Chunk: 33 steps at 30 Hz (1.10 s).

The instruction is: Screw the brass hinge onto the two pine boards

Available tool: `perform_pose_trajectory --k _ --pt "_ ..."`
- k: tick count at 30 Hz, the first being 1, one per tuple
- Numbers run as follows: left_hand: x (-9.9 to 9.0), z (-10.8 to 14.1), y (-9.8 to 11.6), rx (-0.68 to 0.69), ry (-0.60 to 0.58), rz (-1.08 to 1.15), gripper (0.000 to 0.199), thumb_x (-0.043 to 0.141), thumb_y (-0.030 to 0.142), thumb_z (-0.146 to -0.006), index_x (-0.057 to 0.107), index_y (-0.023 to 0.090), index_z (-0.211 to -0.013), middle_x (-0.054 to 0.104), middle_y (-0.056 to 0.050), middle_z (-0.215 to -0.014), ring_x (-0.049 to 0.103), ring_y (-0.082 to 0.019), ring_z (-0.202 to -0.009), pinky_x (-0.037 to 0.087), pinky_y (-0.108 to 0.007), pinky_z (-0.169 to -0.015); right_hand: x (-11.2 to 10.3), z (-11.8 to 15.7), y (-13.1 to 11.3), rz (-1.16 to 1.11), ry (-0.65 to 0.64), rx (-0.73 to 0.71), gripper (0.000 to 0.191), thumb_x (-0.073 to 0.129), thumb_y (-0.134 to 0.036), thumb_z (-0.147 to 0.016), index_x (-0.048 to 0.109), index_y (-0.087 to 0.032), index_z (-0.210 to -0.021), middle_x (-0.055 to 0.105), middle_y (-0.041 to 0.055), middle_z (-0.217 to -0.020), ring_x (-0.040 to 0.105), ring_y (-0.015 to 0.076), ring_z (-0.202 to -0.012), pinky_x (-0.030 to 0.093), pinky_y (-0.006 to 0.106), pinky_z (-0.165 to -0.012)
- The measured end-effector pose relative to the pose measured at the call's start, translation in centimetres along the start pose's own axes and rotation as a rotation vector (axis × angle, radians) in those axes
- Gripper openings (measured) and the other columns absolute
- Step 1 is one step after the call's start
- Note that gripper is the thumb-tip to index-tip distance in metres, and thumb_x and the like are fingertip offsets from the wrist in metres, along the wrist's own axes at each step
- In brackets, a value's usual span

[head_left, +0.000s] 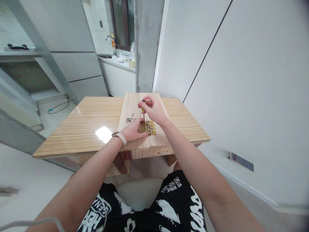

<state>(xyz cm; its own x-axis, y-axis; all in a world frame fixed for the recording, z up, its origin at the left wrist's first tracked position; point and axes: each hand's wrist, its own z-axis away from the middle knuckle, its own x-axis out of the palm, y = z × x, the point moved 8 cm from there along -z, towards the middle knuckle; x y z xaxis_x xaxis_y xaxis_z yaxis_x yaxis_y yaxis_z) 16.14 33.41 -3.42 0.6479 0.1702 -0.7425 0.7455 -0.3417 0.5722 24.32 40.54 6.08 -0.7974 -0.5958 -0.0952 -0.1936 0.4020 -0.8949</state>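
A brass butterfly-type hinge (149,127) lies open across the seam between two pale wooden boards (131,103). My left hand (132,129) rests on the left board, its thumb and fingers gripping around the hinge's left leaf. Above that leaf, my right hand (153,109) is closed around the handle of a screwdriver (144,111) with a yellow and dark grip. The screwdriver stands nearly upright, its shaft pointing down at the left leaf; my left fingers partly hide the tip. Several small screws (129,120) lie loose on the left board, just beyond my left hand.
The boards lie on a glossy wood-grain table (96,116) with a drawer-like handle (162,152) at its front edge. A white wall (241,96) with a socket strip (241,161) stands on the right. Behind are a concrete pillar (147,48) and a sink tap (111,40).
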Motion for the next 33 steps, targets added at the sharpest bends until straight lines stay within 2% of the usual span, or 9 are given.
perform_pose_trajectory --k 5,14,22,33 --pt "0.1 0.0 -0.1 -0.009 0.001 0.002 0.072 0.08 0.051 -0.076 0.054 0.02 -0.135 0.062 -0.016 -0.133 0.058 -0.036 -0.125 0.046 -0.055 -0.11 0.3 0.2 -0.1 0.009 -0.06 0.003 0.04 0.064 -0.06 -0.091 0.063 -0.026 -0.111 0.072 0.0045 -0.1 0.069 0.018 -0.097 0.06 0.023 -0.062" --pt "0.0 0.1 -0.1 -0.004 -0.007 -0.017 0.074 0.079 0.052 -0.077 0.053 0.019 -0.137 0.062 -0.016 -0.132 0.058 -0.035 -0.124 0.046 -0.054 -0.11 -0.4 -0.2 0.3 -0.021 -0.015 0.012 0.037 0.066 -0.057 -0.09 0.063 -0.022 -0.103 0.072 0.0067 -0.101 0.07 0.0204 -0.1 0.061 0.024 -0.059" --pt "-0.1 0.1 0.2 -0.004 -0.011 -0.031 0.072 0.078 0.051 -0.077 0.053 0.019 -0.136 0.063 -0.016 -0.132 0.057 -0.036 -0.125 0.045 -0.054 -0.111 -1.0 -0.1 0.5 0.033 0.06 -0.004 0.035 0.072 -0.053 -0.086 0.06 -0.022 -0.097 0.073 0.0048 -0.095 0.071 0.0182 -0.091 0.062 0.025 -0.059" --pt "0.1 0.0 0.0 -0.008 -0.007 -0.016 0.074 0.079 0.053 -0.077 0.053 0.019 -0.137 0.063 -0.017 -0.133 0.057 -0.037 -0.126 0.044 -0.055 -0.111 -1.3 -0.1 0.2 0.069 0.075 -0.007 0.036 0.074 -0.053 -0.084 0.056 -0.022 -0.09 0.073 0.0034 -0.09 0.07 0.017 -0.086 0.063 0.025 -0.057"
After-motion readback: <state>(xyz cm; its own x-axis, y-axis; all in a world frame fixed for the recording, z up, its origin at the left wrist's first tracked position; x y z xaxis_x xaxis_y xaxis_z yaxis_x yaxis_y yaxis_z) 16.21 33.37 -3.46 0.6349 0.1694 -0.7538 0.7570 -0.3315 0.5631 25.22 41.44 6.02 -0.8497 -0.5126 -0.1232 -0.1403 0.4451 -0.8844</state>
